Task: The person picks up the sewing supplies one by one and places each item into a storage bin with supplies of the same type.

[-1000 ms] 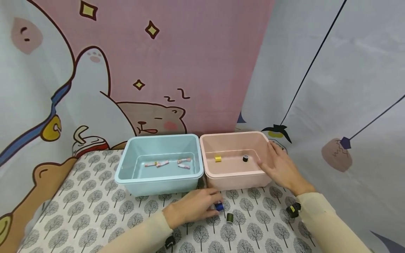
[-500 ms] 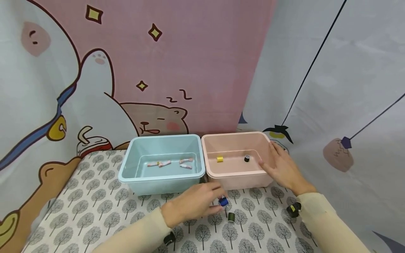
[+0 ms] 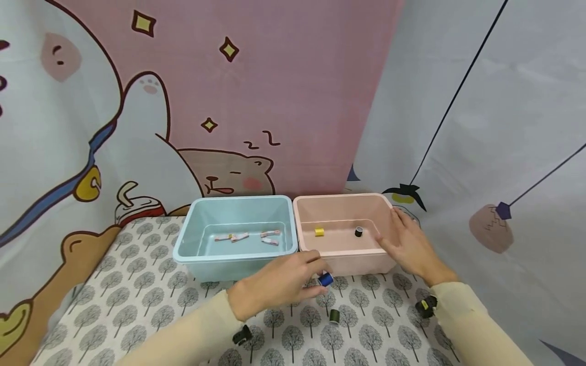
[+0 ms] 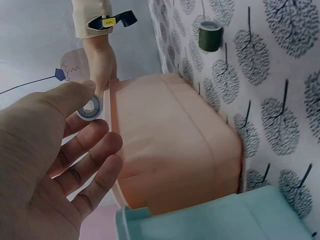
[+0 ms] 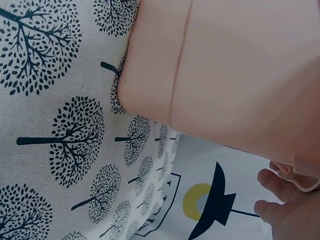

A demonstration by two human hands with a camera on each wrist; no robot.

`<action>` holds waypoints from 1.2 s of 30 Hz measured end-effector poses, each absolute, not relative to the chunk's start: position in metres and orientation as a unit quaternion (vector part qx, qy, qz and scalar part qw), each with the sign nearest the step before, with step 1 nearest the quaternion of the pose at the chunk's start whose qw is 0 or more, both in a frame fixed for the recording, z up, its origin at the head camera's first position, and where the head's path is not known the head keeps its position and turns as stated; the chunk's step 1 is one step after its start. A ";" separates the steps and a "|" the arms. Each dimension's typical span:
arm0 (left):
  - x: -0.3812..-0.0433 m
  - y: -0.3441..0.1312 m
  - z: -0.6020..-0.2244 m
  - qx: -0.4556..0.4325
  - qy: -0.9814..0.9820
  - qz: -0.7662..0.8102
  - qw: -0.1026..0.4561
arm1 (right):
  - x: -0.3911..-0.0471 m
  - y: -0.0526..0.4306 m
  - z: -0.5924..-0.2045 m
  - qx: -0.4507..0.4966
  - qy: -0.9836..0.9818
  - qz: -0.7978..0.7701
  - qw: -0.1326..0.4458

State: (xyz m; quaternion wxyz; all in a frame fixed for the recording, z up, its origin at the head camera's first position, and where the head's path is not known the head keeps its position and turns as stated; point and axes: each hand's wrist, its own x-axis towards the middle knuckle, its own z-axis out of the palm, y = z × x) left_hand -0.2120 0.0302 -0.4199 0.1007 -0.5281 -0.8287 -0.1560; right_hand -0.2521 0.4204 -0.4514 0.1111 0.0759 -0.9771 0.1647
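Note:
Between the thumb and fingers of my left hand [image 3: 279,282] is a spool of blue thread [image 3: 326,279], raised in front of the pink bin [image 3: 361,265]. In the left wrist view, that spool [image 4: 90,111] shows its round end, pinched near the thumb tip. My right hand [image 3: 414,251] grips the pink bin's right wall, thumb inside the rim and fingers outside. Inside this bin lie a yellow thread spool [image 3: 319,232] and a black thread spool [image 3: 359,232]. A dark green thread spool [image 3: 334,316] stands on the tree-print cloth, nearer to me.
A light blue bin [image 3: 229,270] adjoins the pink one on the left. It contains several small pale printed strips [image 3: 270,241]. Tree-print cloth [image 3: 151,325] covers the table, and a cartoon curtain [image 3: 311,101] hangs close behind the bins.
My left hand has lifted the blue thread spool from the cloth and carried it slightly up and toward the pink bin. My right hand keeps its place on the bin's wall.

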 end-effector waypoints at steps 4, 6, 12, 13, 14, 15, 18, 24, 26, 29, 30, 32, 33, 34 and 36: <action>-0.213 0.030 -0.412 -0.525 -0.827 -0.169 0.107 | -0.252 0.421 -0.451 0.076 -0.977 0.164 0.113; -0.214 0.030 -0.410 -0.524 -0.827 -0.174 0.109 | -0.252 0.420 -0.450 0.075 -0.977 0.166 0.114; -0.218 0.030 -0.404 -0.523 -0.825 -0.169 0.132 | -0.251 0.418 -0.449 0.077 -0.977 0.163 0.111; -0.219 0.030 -0.402 -0.522 -0.825 -0.168 0.136 | -0.251 0.418 -0.449 0.077 -0.977 0.163 0.111; -0.220 0.031 -0.401 -0.521 -0.825 -0.169 0.139 | -0.251 0.418 -0.449 0.078 -0.977 0.163 0.112; -0.221 0.031 -0.400 -0.521 -0.825 -0.168 0.141 | -0.251 0.418 -0.449 0.079 -0.977 0.163 0.114; -0.225 0.031 -0.397 -0.516 -0.827 -0.167 0.147 | -0.252 0.418 -0.450 0.080 -0.976 0.164 0.116; -0.236 0.030 -0.389 -0.506 -0.834 -0.173 0.138 | -0.251 0.418 -0.451 0.079 -0.976 0.164 0.115; -0.240 0.030 -0.386 -0.503 -0.835 -0.175 0.139 | -0.251 0.419 -0.451 0.078 -0.977 0.165 0.114; -0.245 0.031 -0.380 -0.495 -0.839 -0.179 0.142 | -0.251 0.420 -0.451 0.078 -0.976 0.166 0.114; -0.247 0.031 -0.379 -0.491 -0.840 -0.180 0.144 | -0.251 0.420 -0.451 0.079 -0.976 0.166 0.115; -0.251 0.031 -0.376 -0.486 -0.843 -0.179 0.144 | -0.251 0.421 -0.451 0.079 -0.976 0.166 0.116; -0.253 0.032 -0.374 -0.484 -0.844 -0.180 0.143 | -0.251 0.421 -0.451 0.079 -0.976 0.167 0.117; -0.255 0.032 -0.372 -0.482 -0.845 -0.180 0.143 | -0.251 0.421 -0.451 0.079 -0.976 0.168 0.117; -0.259 0.033 -0.369 -0.482 -0.845 -0.184 0.142 | -0.250 0.422 -0.451 0.078 -0.976 0.170 0.116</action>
